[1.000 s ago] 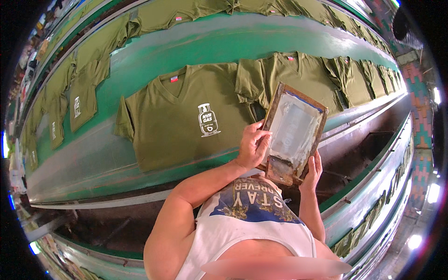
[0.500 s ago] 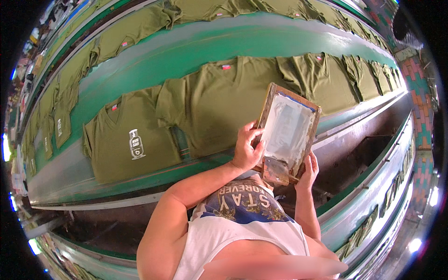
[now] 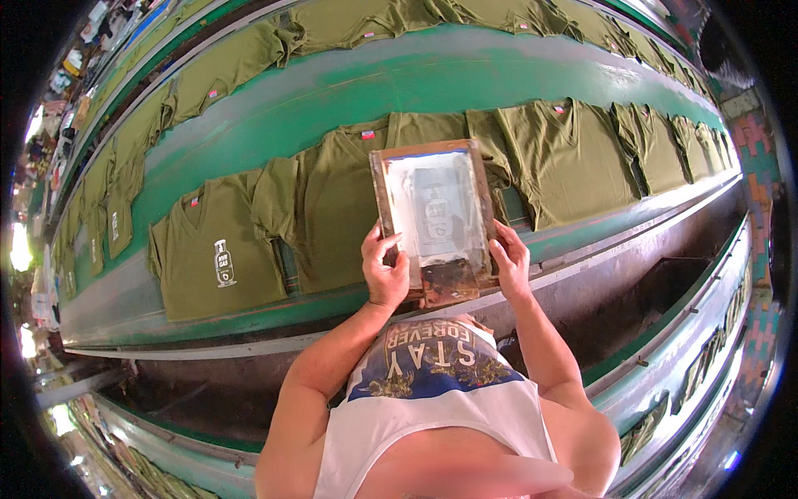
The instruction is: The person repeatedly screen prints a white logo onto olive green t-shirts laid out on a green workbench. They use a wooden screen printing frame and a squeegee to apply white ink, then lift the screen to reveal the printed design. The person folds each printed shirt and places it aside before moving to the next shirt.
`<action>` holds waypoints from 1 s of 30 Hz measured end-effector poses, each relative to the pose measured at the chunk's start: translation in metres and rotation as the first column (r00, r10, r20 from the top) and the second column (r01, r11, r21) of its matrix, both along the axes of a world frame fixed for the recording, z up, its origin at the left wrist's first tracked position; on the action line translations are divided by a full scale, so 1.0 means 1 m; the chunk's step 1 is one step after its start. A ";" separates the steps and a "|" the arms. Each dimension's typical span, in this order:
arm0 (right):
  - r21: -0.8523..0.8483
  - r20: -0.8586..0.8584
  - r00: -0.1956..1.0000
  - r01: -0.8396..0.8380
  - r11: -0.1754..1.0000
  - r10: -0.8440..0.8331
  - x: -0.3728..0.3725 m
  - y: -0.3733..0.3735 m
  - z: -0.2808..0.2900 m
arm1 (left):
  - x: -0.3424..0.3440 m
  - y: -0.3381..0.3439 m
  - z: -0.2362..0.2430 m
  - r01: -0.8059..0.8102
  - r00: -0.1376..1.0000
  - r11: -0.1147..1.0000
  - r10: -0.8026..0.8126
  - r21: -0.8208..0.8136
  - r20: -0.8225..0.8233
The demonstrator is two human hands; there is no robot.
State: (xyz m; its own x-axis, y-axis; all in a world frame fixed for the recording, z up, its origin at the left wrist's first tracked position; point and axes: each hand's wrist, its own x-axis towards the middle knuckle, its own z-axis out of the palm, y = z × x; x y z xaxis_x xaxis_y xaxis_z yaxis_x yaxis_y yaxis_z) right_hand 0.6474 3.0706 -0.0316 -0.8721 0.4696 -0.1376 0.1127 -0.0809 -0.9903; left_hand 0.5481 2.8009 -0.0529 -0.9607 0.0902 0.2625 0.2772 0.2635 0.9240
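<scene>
A wooden-framed printing screen [image 3: 435, 204] is held nearly upright in line with me, in front of my chest and over the table. Pale ink smears ring its mesh, and a bottle-shaped pattern shows in the middle. My left hand [image 3: 386, 270] grips its left side near the lower corner, and my right hand [image 3: 510, 259] holds its right side. A stained brown squeegee-like piece [image 3: 449, 281] lies inside the near end. Behind the screen, an olive T-shirt [image 3: 332, 200] lies flat, partly hidden. To its left is another olive T-shirt [image 3: 187, 266] bearing a white bottle print [image 3: 224, 264].
More olive T-shirts [image 3: 573, 166] run along the long green table [image 3: 332, 91] to the right, with another row [image 3: 349, 29] at its far side. A dark trough [image 3: 632, 291] lies between this table and one behind me [image 3: 665, 349]. Patterned paving [image 3: 761, 216] shows at far right.
The screen has swung from a tilt to nearly straight and shifted left, now over the T-shirt beside the printed one. My right hand has moved up its right side.
</scene>
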 end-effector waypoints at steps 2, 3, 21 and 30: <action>0.044 -0.019 0.999 -0.046 0.998 0.047 -0.014 0.003 -0.005 | -0.003 0.001 -0.004 -0.038 0.999 0.999 0.038 0.032 0.013; 0.046 0.054 0.997 -0.056 0.997 0.053 -0.019 0.005 -0.007 | -0.006 0.003 -0.007 -0.047 0.999 0.998 0.047 0.035 0.007; 0.266 -0.025 0.983 -0.167 0.949 0.180 -0.042 0.024 -0.024 | -0.021 0.011 -0.031 -0.090 0.995 0.989 0.085 0.117 0.044; 0.365 -0.029 0.991 -0.109 0.925 0.128 -0.042 0.019 -0.031 | -0.021 0.007 -0.036 -0.080 0.991 0.987 0.064 0.142 0.114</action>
